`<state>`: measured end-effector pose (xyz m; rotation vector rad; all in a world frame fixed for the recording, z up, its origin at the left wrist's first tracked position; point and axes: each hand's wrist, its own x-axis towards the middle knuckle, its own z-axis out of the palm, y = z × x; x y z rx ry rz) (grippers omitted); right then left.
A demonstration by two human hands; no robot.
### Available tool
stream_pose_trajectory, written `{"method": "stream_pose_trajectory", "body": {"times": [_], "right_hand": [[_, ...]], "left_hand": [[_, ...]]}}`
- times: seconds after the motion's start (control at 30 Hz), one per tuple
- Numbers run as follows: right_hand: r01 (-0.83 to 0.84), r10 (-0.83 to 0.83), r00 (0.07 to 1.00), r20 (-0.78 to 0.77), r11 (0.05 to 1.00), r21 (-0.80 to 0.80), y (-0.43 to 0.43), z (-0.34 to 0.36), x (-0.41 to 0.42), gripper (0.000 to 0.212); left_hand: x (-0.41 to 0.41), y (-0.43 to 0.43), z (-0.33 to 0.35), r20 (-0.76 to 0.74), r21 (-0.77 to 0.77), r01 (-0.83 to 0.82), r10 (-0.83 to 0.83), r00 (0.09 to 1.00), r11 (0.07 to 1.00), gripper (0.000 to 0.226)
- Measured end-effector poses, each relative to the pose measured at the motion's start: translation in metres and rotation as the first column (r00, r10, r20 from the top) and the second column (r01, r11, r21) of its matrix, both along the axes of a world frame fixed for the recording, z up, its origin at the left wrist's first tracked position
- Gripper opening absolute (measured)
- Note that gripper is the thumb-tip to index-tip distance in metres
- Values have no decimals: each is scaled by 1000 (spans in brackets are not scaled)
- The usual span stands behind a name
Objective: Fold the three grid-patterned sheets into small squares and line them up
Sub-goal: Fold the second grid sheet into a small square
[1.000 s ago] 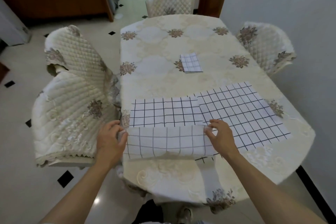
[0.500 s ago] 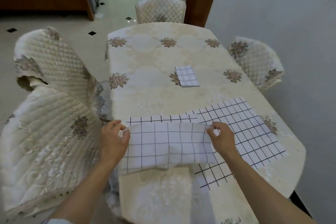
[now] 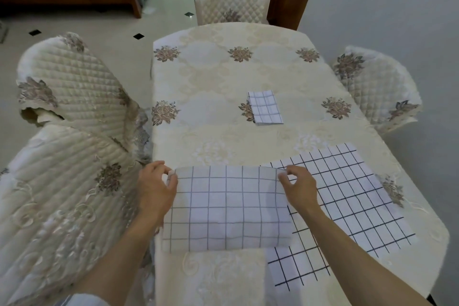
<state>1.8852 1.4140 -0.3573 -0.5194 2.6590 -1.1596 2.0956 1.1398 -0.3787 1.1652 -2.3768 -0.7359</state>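
The half-folded grid sheet [image 3: 226,206] lies doubled over at the near left of the counter [image 3: 223,77], which is covered with a cream floral tablecloth [image 3: 206,131]. The left hand [image 3: 156,181] pinches the sheet's far left corner between thumb and fingers. The right hand [image 3: 298,189] pinches its far right corner the same way, so both hands are clamped on the sheet. Its right edge overlaps the unfolded grid sheet [image 3: 347,194], which lies flat and skewed toward the counter's right side. The small folded square [image 3: 265,107] rests farther back near the counter's middle, well apart from both, touching a flower motif. Quilted chairs [image 3: 74,97] stand around the counter.
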Motion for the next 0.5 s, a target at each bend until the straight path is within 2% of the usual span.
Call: {"method": "stream_pose_trajectory", "body": {"times": [0.1,0.27,0.5], "right_hand": [[-12,12,1000,6,1000,23,-5,-9,-8,12],[8,-8,1000,2,998,56,-8,-22,-17,1],[43,-42,998,-40,998,42,-5,-28,-8,13]], "left_hand": [[-8,-4,-2,26,-1,7,-7,1000,1000,7],[-8,-4,0,55,29,-9,8,998,1000,7],[4,-4,-11,117,45,17,-23,993,999,16]]}}
